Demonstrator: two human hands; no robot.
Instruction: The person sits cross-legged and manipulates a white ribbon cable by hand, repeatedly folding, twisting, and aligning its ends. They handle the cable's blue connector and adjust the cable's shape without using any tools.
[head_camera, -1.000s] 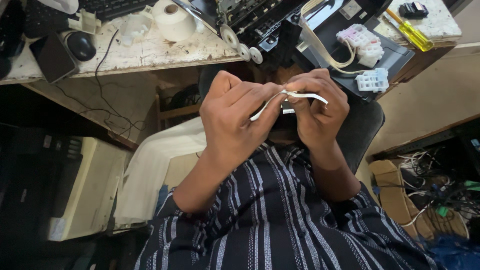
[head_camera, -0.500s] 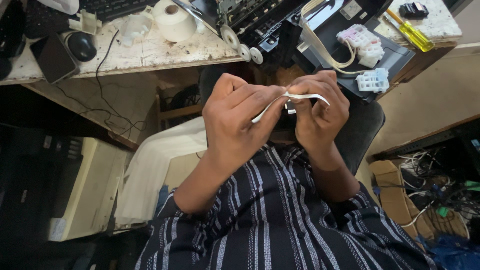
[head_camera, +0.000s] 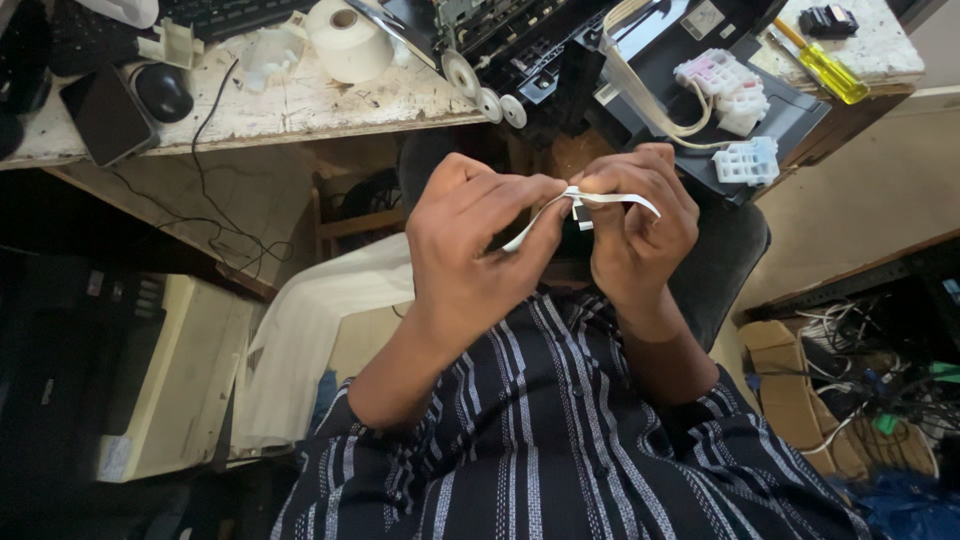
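Head view: the left hand (head_camera: 470, 255) and right hand (head_camera: 635, 235) pinch a thin white flat ribbon cable (head_camera: 600, 197) between fingertips—raised off the worn white workbench (head_camera: 300, 105), probably for close inspection.

tape roll (head_camera: 348, 40) on desk (head_camera: 300, 105) | mouse (head_camera: 162, 92) left of it

Worn white workbench (head_camera: 300, 105), paper roll (head_camera: 348, 38), black mouse (head_camera: 162, 90), phone (head_camera: 105, 115), opened printer (head_camera: 600, 50), yellow screwdriver (head_camera: 825, 65)

Both hands pinch a white ribbon cable (head_camera: 610, 199), seemingly flat.
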